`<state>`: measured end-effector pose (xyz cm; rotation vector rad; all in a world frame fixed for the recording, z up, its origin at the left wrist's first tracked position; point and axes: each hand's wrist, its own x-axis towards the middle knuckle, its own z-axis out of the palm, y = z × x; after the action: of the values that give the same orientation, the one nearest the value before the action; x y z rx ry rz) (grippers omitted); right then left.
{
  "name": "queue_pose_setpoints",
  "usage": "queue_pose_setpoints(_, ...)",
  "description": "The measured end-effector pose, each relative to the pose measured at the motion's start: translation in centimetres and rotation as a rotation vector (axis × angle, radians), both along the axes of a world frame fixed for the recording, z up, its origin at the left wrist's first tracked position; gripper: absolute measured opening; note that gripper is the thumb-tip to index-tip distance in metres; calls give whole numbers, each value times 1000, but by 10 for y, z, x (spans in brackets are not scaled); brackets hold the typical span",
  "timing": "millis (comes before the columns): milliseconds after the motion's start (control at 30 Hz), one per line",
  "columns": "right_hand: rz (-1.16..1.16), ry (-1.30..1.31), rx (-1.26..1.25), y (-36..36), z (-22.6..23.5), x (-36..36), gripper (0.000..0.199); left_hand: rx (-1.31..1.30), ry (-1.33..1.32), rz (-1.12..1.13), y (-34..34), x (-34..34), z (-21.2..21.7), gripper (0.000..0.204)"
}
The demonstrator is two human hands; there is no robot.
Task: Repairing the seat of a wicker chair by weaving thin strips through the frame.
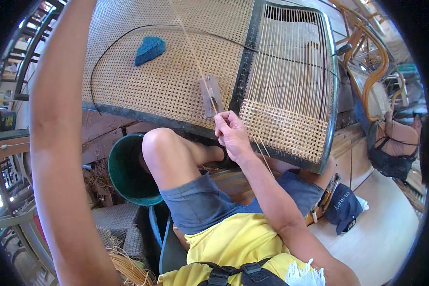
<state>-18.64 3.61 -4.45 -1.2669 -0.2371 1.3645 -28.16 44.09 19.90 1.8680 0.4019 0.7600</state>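
Observation:
My right hand (232,135) is closed, thumb and fingers pinching a thin pale cane strand (190,44). The strand runs taut upward out of the picture, and its loose tail hangs below the hand. My left arm (59,143) stretches up past the top edge, so the left hand is out of sight. Just beyond my right fingers, a small flat brownish plate (209,106) with dark fittings lies on the woven cane panel (124,81); the strand passes over it. To the right, a dark-framed section (285,126) has parallel strands, cross-woven only at its near end.
A blue sponge-like piece (150,50) and a long thin black strip (105,52) lie on the panel. A green bucket (124,167) stands left of my knee. Bundled cane (128,269) is at lower left. A dark cap (342,208) lies at right, near curved wooden chair parts (372,52).

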Motion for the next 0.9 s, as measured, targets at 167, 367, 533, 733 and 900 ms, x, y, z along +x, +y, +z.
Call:
queue_pose_setpoints(167,-28,-49,-12,37,8,-11,16,118,471,657,-36,-4,-85,45)
queue_pose_setpoints(367,-72,-60,-47,52,12,-6,14,-751,503,266,-181,-17,-213,48)
queue_pose_setpoints(533,-82,-35,10,51,10,-7,11,-1071,225,-47,-193,-11,-241,22)
queue_pose_setpoints(733,-64,-33,-28,39,17,-3,12,-1082,202,-80,-158,-3,-253,16)
queue_pose_setpoints(900,-48,-153,-105,36,16,1,12,-954,171,-104,-136,4,-281,16)
